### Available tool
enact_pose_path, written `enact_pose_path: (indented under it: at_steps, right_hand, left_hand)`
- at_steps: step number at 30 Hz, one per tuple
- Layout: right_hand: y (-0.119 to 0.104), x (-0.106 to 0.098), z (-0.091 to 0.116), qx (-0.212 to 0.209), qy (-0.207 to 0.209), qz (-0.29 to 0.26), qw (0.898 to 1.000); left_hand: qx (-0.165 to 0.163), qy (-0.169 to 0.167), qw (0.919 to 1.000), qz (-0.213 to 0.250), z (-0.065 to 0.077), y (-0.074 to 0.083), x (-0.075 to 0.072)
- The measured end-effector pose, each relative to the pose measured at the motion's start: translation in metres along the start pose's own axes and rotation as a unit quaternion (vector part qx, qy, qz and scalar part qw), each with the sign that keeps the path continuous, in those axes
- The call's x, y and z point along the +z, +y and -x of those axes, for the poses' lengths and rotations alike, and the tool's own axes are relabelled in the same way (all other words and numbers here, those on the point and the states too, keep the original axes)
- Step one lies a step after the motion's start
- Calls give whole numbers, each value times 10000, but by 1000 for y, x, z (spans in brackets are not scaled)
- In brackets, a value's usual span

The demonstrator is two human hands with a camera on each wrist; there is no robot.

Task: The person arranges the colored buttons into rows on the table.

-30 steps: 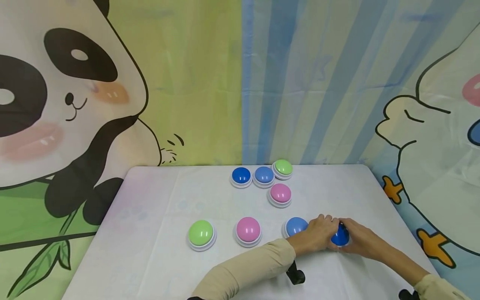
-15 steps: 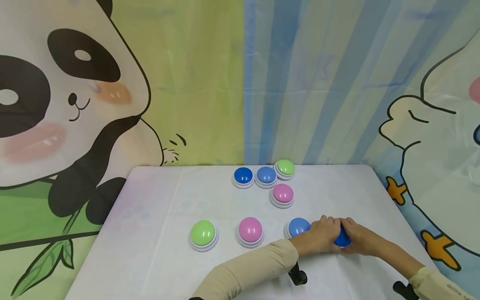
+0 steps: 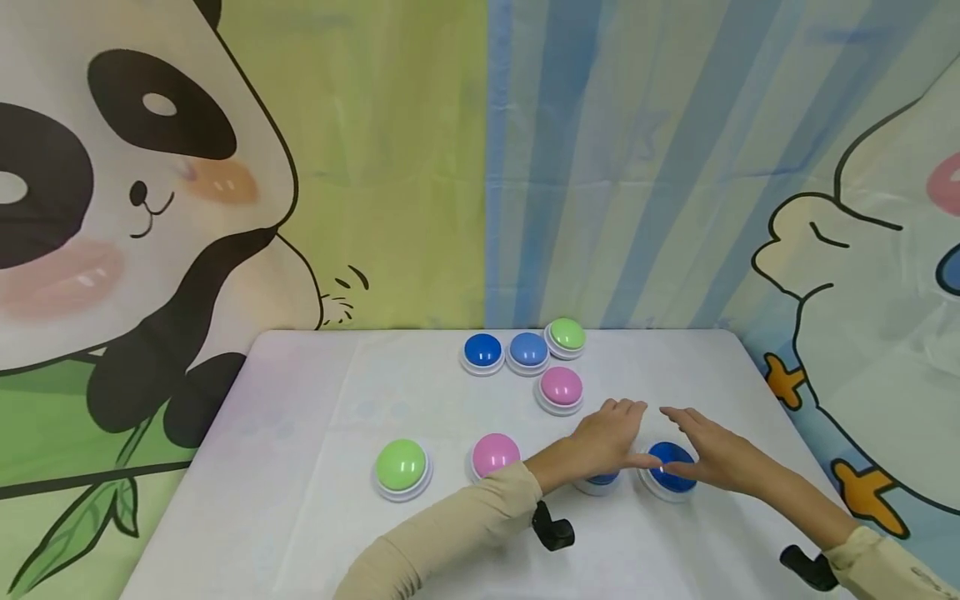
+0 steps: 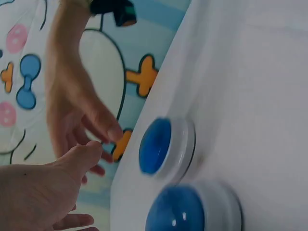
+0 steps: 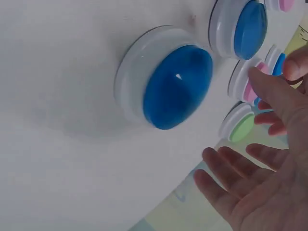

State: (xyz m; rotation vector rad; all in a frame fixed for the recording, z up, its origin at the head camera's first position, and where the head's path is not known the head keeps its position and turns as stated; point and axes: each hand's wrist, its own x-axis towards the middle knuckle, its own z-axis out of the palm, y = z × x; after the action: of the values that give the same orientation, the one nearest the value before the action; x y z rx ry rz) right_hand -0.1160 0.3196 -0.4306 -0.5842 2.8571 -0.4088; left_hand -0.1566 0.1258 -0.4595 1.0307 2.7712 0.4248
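Observation:
A dark blue domed push button [image 3: 672, 467] on a round white base stands at the right of the front row. My right hand [image 3: 720, 454] hovers over its right side with fingers spread, holding nothing. The left hand [image 3: 606, 437] is raised to its left, fingers extended and thumb pointing toward the button. Beneath that hand, a lighter blue button [image 3: 600, 482] is mostly covered in the head view. The left wrist view shows both blue buttons, the far one [image 4: 156, 147] and the near one [image 4: 178, 211], apart from the hands. A gap separates the dark blue button [image 5: 178, 86] from the right hand's fingers.
A pink button [image 3: 495, 454], partly behind the left forearm, and a green button [image 3: 401, 465] continue the front row. Farther back sit a dark blue [image 3: 482, 351], a lighter blue [image 3: 528, 351], a green [image 3: 567, 335] and a pink button [image 3: 561, 387]. A white cloth covers the table [image 3: 315, 517].
Both hands have let go of the dark blue button and risen from it. They have moved apart, the left hand going left over the lighter blue button. The dark blue button now stands on the table.

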Motion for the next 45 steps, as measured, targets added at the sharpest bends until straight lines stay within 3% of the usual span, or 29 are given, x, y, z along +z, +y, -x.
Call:
enact_pose_path:
  at_steps: [5,10,15,21,27,33,37,40,45]
  right_hand:
    - [-14,1,-13,-34,326,63,9994]
    - [-24,6,-32,-273,570,73,9980]
    - [-40,12,-61,-404,410,-68,9983]
    - [-61,19,-95,-420,138,17,9990]
    - [-78,18,-127,-474,7,-31,9989]
    - [-105,14,-180,-644,-164,386,9970]
    - [-123,24,-222,-859,-271,794,9928]
    - [-132,35,-248,-837,-366,930,9915]
    - [-137,52,-273,-649,-429,959,9923]
  left_hand:
    - [-370,24,9978,547,10,-37,-17]
    - [-525,100,9960,719,16,-64,-21]
    - [-621,241,9932,957,23,-82,-22]
    - [-865,359,9840,1514,28,-108,-25]
    - [-1203,792,9801,1370,35,-171,-42]
    - [-1965,886,9649,1502,41,-226,-52]
    - [-2067,740,9623,1603,40,-244,-48]
    - [-1913,661,9674,1524,37,-250,-43]
    - [-1791,677,9676,1648,32,-253,-37]
